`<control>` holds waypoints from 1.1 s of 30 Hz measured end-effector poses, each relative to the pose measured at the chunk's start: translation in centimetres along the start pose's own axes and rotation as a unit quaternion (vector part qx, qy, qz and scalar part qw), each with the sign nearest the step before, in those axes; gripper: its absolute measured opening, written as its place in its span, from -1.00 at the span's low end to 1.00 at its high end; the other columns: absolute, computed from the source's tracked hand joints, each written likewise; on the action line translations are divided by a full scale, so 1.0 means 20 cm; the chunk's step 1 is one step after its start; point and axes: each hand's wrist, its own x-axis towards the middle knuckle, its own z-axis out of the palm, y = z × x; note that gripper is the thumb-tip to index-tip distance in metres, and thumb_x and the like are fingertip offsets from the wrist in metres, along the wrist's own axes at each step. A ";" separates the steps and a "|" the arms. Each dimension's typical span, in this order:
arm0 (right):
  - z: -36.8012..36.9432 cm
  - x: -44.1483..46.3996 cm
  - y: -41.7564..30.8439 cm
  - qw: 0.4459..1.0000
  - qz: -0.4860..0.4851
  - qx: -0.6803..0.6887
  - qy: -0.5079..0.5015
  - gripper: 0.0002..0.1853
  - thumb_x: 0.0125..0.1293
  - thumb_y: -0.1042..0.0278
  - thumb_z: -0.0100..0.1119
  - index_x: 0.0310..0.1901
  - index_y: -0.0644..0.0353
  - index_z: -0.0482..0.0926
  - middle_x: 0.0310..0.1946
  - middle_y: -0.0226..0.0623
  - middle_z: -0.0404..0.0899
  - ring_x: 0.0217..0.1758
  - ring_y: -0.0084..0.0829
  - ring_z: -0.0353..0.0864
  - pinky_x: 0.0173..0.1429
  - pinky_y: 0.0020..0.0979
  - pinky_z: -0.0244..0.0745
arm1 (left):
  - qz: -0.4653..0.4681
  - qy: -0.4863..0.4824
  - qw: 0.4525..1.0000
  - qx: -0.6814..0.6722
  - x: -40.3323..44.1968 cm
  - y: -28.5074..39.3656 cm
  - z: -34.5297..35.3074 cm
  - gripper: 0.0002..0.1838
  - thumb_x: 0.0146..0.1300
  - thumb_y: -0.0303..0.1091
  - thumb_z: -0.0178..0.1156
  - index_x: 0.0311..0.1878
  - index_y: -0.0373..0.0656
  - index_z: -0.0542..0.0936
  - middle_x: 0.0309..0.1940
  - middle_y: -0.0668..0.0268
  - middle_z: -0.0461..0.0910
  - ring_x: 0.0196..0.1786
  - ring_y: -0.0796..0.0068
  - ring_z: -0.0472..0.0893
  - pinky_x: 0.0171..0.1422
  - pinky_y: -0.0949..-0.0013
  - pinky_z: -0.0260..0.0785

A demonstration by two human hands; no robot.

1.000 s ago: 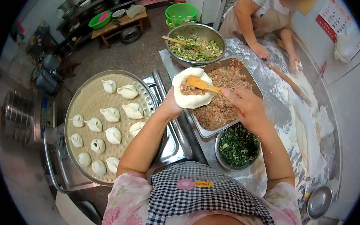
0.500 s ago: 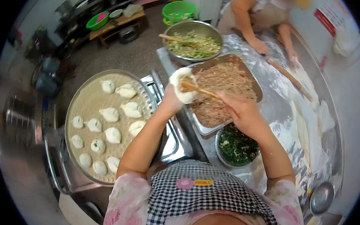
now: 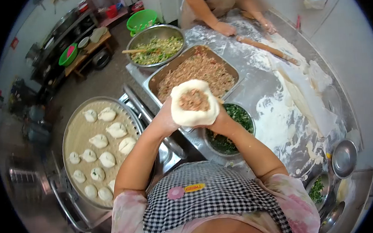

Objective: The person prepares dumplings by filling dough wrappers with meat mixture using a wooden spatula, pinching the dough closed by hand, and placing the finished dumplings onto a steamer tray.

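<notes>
A round white dough wrapper (image 3: pixel 181 112) with a mound of meat filling (image 3: pixel 194 99) in its middle is held up over the near edge of the meat tray. My left hand (image 3: pixel 167 118) grips it from the left, most fingers hidden beneath the dough. On the right side my right hand (image 3: pixel 222 122) holds the wrapper's lower edge, its fingers largely covered by it. A small pale tip shows beside the wrapper near that hand; I cannot tell what it is. Behind lies the metal tray (image 3: pixel 235 84) of minced meat filling (image 3: pixel 200 68).
Filled dough buns (image 3: pixel 98 141) sit on a round steamer tray (image 3: pixel 69 123) at left. A bowl of chopped greens (image 3: pixel 234 126) is under my right forearm. Beyond stands a bowl of chopped vegetables (image 3: pixel 159 47). Across the floured table (image 3: pixel 272 115), another person's hand (image 3: pixel 225 28) is at a rolling pin (image 3: pixel 267 48).
The wooden spatula has left the wrapper and is no longer clearly visible. My right hand has come from over the meat to the wrapper's edge. The view has shifted right.
</notes>
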 end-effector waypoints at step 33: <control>-0.02 -0.30 -0.16 0.959 -0.108 -0.261 0.021 -0.71 0.17 0.39 0.22 -0.09 0.33 0.57 -0.24 -0.14 0.54 -0.21 -0.26 0.55 -0.14 -0.35 0.44 | -0.064 0.268 0.960 -0.049 -0.57 -0.06 0.32 -0.57 0.03 -0.51 0.38 0.00 -0.25 0.49 -0.14 0.31 0.62 -0.09 0.54 0.60 0.02 0.47 0.44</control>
